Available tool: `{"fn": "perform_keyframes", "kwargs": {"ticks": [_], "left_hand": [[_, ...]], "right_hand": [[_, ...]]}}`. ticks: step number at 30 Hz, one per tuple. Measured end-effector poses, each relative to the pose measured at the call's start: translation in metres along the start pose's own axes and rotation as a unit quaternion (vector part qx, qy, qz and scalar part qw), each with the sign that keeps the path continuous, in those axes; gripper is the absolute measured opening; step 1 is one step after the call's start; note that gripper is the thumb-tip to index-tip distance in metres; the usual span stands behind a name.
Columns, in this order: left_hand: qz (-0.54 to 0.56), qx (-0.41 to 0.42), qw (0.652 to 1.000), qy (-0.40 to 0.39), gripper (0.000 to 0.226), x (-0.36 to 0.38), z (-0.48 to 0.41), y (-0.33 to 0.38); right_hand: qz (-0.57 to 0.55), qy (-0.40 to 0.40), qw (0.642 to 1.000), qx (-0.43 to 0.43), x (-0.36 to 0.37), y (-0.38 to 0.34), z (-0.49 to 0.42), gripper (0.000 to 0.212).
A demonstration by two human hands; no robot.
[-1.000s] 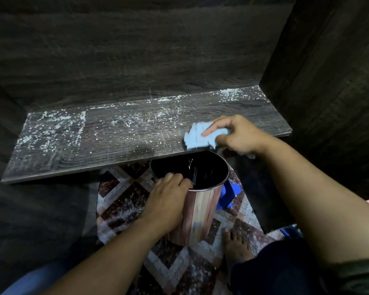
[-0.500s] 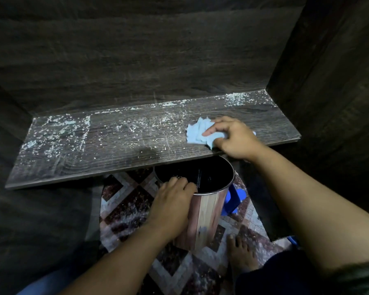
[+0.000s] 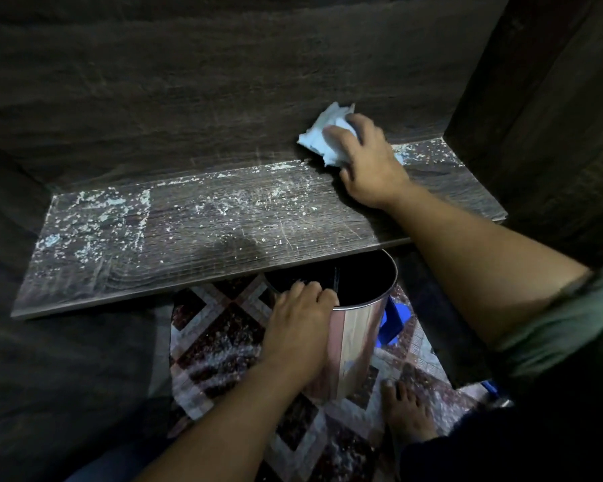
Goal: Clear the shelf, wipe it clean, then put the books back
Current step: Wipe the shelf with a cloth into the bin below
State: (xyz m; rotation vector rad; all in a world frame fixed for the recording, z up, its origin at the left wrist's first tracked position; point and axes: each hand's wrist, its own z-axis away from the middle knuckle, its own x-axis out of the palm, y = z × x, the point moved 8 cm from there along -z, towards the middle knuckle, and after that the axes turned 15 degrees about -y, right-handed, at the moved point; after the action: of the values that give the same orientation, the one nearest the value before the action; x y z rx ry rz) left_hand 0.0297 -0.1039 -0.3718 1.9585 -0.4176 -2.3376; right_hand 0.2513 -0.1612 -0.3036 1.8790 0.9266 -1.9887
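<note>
Shelf: dark wood-grain shelf board, bookless, long axis left to right.
Wiping: right hand, fingers curled round crumpled pale-blue cloth, rear right corner.
Dust: white dust spreads leftward from it.
Catching: left hand, fingers hooked over shiny cylindrical metal bin, under front edge.
Room: dim; patterned tile floor.

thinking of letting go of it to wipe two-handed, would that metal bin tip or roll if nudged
The metal bin is tall and narrow, so a nudge near the rim would probably tip it. Its round wall would likely let it roll on the tiled floor. The shiny wall looks slippery; the left hand hooks the rim instead.
</note>
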Motion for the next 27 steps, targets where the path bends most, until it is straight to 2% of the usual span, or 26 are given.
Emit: {"fn": "perform_keyframes", "kwargs": {"ticks": [3,7,11,15,21,25,27], "left_hand": [[-0.002,0.005,1.0,0.001,0.038,0.001,0.003,0.0],[-0.01,0.009,1.0,-0.003,0.034,0.003,0.006,0.001],[-0.004,0.003,1.0,-0.01,0.03,0.005,0.009,-0.004],[0.0,0.003,1.0,-0.017,0.023,0.003,0.011,-0.004],[-0.001,0.004,0.999,-0.049,0.032,0.001,0.014,-0.003],[-0.01,-0.007,0.998,-0.066,0.04,0.0,0.013,-0.004],[-0.007,-0.004,0.998,-0.064,0.041,-0.001,0.013,-0.005]], "right_hand": [[0.021,-0.025,0.999,0.012,0.016,-0.004,-0.011,0.066],[0.06,-0.075,0.994,0.045,0.028,-0.002,-0.016,0.054],[0.042,-0.108,0.989,0.089,0.027,-0.002,-0.013,0.048],[0.008,-0.07,0.992,0.103,0.027,0.0,0.016,0.042],[-0.024,-0.056,0.994,0.092,0.029,0.003,0.061,0.037],[-0.062,-0.055,0.995,0.06,0.024,-0.001,0.08,0.05],[-0.098,-0.004,0.993,0.064,0.009,0.007,0.078,0.051]]}}
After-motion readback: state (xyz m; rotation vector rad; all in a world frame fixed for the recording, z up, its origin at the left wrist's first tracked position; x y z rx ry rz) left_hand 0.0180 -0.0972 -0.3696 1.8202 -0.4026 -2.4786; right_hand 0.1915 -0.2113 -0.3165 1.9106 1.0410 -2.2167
